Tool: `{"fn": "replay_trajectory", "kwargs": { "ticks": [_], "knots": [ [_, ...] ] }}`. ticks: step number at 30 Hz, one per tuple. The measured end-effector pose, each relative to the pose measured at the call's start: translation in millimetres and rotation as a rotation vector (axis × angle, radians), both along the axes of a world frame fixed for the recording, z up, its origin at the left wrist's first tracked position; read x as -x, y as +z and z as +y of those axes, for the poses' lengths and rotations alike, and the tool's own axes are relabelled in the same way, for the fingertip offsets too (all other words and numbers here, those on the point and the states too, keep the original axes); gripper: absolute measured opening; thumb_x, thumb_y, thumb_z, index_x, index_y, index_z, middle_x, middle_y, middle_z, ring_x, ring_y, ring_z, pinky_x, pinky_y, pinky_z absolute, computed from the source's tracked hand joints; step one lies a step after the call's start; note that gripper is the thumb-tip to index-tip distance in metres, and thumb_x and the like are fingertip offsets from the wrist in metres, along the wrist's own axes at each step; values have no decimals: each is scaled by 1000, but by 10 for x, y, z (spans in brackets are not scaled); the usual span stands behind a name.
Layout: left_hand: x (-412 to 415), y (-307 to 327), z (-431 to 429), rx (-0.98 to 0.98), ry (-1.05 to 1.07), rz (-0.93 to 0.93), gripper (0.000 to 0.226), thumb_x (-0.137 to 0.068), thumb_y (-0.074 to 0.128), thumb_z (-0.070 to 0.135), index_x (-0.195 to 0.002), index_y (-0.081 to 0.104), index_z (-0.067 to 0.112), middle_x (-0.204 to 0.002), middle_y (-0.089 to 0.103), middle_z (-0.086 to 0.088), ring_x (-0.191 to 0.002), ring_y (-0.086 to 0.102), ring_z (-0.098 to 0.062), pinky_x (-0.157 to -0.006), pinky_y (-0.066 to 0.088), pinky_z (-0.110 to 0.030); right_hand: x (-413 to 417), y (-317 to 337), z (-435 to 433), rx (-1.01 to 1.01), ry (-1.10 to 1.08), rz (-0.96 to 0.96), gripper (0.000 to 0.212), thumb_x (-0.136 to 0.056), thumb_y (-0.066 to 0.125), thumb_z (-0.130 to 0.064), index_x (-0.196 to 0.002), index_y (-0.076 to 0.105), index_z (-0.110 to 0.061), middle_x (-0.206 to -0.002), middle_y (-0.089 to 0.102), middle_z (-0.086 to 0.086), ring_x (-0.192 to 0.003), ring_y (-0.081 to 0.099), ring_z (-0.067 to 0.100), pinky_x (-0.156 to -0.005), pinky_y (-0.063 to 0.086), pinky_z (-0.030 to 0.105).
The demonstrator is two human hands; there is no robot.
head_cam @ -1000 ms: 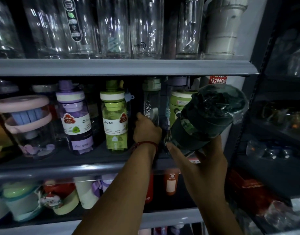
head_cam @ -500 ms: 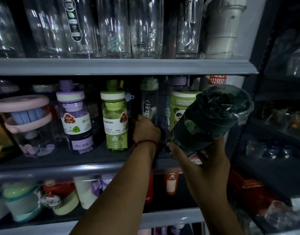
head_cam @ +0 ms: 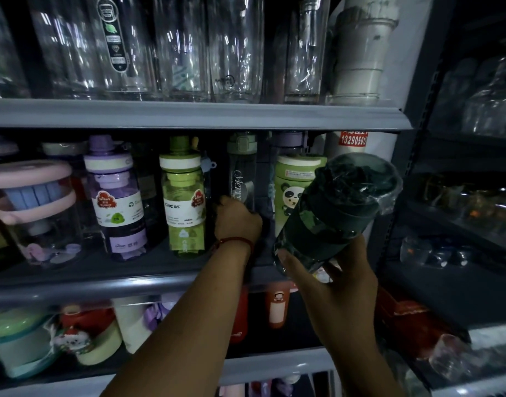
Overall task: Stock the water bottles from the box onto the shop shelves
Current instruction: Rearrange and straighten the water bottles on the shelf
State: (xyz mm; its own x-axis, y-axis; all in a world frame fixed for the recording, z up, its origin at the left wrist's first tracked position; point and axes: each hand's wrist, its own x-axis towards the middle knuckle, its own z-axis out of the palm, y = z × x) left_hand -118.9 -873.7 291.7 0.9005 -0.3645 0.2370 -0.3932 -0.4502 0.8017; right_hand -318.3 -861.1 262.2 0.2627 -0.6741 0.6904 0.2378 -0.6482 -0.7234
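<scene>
Shelf (head_cam: 131, 285) stands crowded: right grip (head_cam: 332, 282) clamps wrapped dark bottle (head_cam: 340, 202) before panda bottle (head_cam: 292, 190), left grip (head_cam: 237, 222) with hold unseen

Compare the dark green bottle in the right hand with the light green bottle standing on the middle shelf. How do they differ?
The dark green bottle is tilted, gripped at its base by the right hand; the light green bottle stands upright on the middle shelf. The dark green bottle is wrapped in clear plastic; the light green bottle bears a white label. Both are capped.
</scene>
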Motion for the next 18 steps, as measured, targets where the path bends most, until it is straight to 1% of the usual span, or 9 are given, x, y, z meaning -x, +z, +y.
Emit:
{"fn": "replay_trajectory", "kwargs": {
  "ticks": [2,6,9,10,12,13,15,17,18],
  "knots": [
    [61,32,45,28,-2,16,66,-90,68,24,-139,35,-5,-139,46,-28,-127,50,-44,-101,45,-47,44,30,-32,1,-11,39,66,-72,94,-31,-119,52,-54,-115,70,-30,-108,68,-6,-87,53,12],
    [187,109,194,68,-101,78,66,-92,64,23,-144,32,-1,-145,39,-28,-135,40,-47,-108,39,-48,125,146,-123,15,3,108,64,-73,93,-32,-119,53,-52,-115,70,-30,-108,67,-7,-90,54,17],
    [341,103,384,105,-182,22,58,-92,64,24,-143,41,8,-141,47,-20,-132,47,-40,-108,44,-50,139,220,-151,-3,41,145,59,-72,90,-38,-117,54,-51,-112,70,-33,-105,67,-6,-86,54,24],
    [424,87,472,176,-222,-14,49,-93,63,23,-138,47,14,-136,54,-14,-127,53,-33,-106,47,-47,139,238,-148,-11,51,154,57,-72,89,-40,-116,55,-51,-112,69,-34,-104,68,-6,-84,55,25],
    [655,48,695,371,-297,-40,30,-96,61,16,-122,55,29,-124,63,0,-114,62,-13,-98,53,-32,125,250,-128,-30,74,153,54,-71,88,-44,-114,56,-50,-111,70,-30,-102,68,-4,-82,57,27],
    [770,24,815,454,-322,-52,30,-97,60,11,-117,57,33,-119,66,5,-109,64,-6,-95,54,-25,114,252,-112,-41,87,146,55,-71,88,-46,-115,57,-49,-111,71,-29,-102,69,-4,-82,58,27],
    [947,-37,1026,550,-384,-78,34,-97,57,3,-115,63,31,-116,68,10,-108,65,-3,-94,55,-22,85,254,-85,-63,114,145,57,-71,87,-49,-120,59,-44,-112,72,-26,-103,70,-2,-85,60,31],
    [1041,-108,1169,569,-452,-115,43,-97,56,-2,-120,66,33,-118,69,11,-113,66,-5,-93,54,-20,49,246,-76,-84,150,138,58,-72,87,-46,-124,61,-39,-113,74,-21,-104,71,1,-88,61,36],
    [1061,-134,1212,559,-475,-130,49,-97,56,-4,-123,65,37,-121,68,12,-115,65,-6,-93,53,-18,33,245,-68,-103,180,127,59,-73,87,-43,-126,61,-36,-115,74,-19,-106,71,2,-88,61,35]
  ]
}}
